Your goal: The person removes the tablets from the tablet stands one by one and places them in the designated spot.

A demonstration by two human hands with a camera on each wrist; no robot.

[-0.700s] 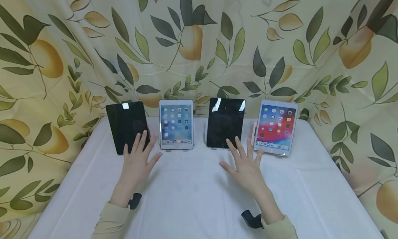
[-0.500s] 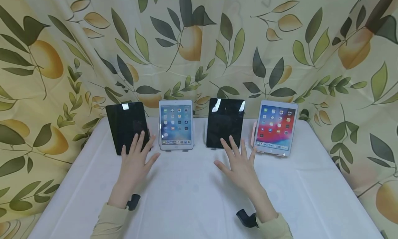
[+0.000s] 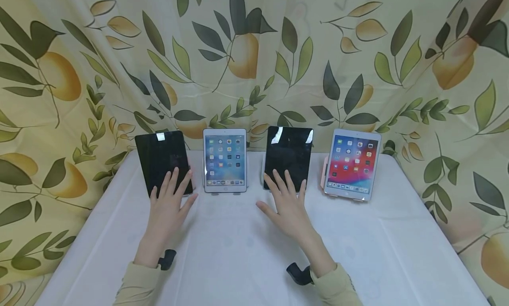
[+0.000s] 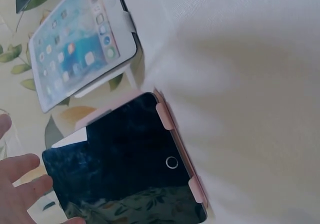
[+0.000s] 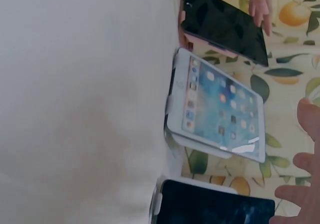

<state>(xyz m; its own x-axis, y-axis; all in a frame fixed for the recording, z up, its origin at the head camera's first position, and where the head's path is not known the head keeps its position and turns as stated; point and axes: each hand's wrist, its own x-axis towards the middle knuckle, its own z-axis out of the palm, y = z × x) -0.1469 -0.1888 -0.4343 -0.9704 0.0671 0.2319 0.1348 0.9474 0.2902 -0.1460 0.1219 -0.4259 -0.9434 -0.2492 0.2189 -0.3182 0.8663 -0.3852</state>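
Note:
Four tablets lean back in a row. My left hand [image 3: 166, 213], fingers spread, overlaps the lower part of the leftmost tablet [image 3: 157, 153], which has a dark screen. In the left wrist view its home button [image 4: 172, 162] and pink stand clips [image 4: 164, 116] show, with my fingers [image 4: 20, 168] near its upper end. Spread out too, my right hand [image 3: 289, 213] overlaps the bottom of the other dark tablet [image 3: 289, 149]. Between them stands a white tablet [image 3: 225, 160] with lit app icons. Another white tablet [image 3: 352, 162], with a red-blue screen, is at the right. Neither hand grips anything.
A white cloth [image 3: 230, 253] covers the table. Behind it hangs a curtain [image 3: 294, 102] printed with leaves and fruit. Black camera mounts [image 3: 299, 274] stick out at both wrists. A pink stand [image 3: 324, 173] shows behind the rightmost tablet.
Both hands have shifted left. The right one went further, from beside the rightmost tablet to in front of the second dark one; the left drifted slightly. The tablets have stayed put.

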